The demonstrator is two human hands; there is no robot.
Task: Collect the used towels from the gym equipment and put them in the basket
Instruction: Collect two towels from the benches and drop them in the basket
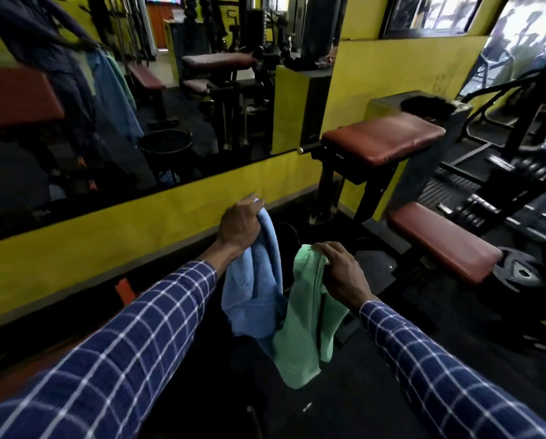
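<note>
The fingers [253, 206] of the left hand [238, 228] were curled tightly round the bunched top of a blue towel [252, 289], their tips hidden in the cloth. The fingers [327, 248] of the right hand [341, 270] were bent and pinched the top edge of a green towel [306, 331]; the thumb was out of sight behind the fabric. Both towels hung freely below the mirror [138, 106], in front of the yellow wall [138, 229] under it. The blue one hung nearer the mirror, and the green one overlapped its lower corner. Checked blue sleeves [123, 353] covered both forearms and ran off the bottom edge.

The floor [360, 407] beneath the towels was so dark that nothing there could be made out. A black basket [165, 150] appeared only as a reflection in the mirror, with something blue at its bottom too small to identify. Where the real one stood could not be told. To the right of the mirror stood a red padded seat [382, 137] on a black frame. Further right of the mirror and lower lay a second red pad [439, 245], with a weight plate [518, 274] just beside its end. The machines beyond were blurred and cut off by the right edge.
</note>
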